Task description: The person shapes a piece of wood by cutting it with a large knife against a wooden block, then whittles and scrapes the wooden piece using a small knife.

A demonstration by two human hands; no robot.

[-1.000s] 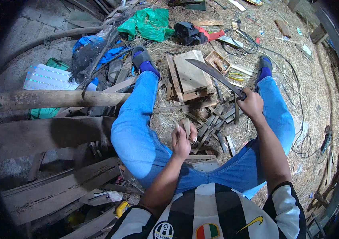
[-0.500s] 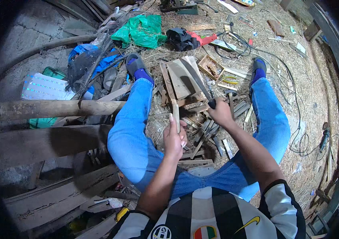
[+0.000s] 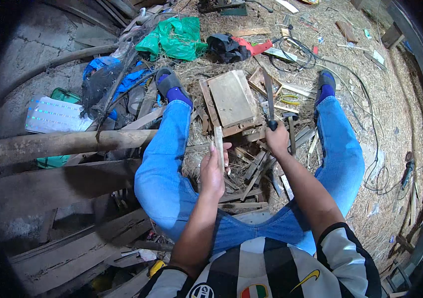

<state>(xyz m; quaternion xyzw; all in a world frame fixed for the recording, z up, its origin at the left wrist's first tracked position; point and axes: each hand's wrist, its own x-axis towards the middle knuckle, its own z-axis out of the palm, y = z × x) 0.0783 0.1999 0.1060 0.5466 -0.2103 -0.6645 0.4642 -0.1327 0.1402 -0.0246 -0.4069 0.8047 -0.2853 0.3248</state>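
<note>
The left hand (image 3: 213,171) holds a wooden strip (image 3: 219,149) upright between the thumb, on its left side, and the curled fingers on its right, with its top end pointing to the far side. The right hand (image 3: 277,139) is closed round the black handle of a machete (image 3: 269,94), its fingers wrapped and pressed together; how the fingertips lie cannot be told. The blade points to the far side, to the right of the strip and apart from it, and passes in view across the right part of a small open wooden box (image 3: 257,78).

The strip's far end is at the near edge of a flat-topped wooden block (image 3: 231,99) that lies between the feet; whether they touch cannot be told. Yellow-handled pliers (image 3: 289,102) lie to the right of the blade. On the near side of the block, between the legs, is a heap of wood scraps (image 3: 257,166). A green plastic bag (image 3: 174,39) lies on the straw-covered floor (image 3: 345,62) at the far left, with a black bag (image 3: 224,48) just to its right
</note>
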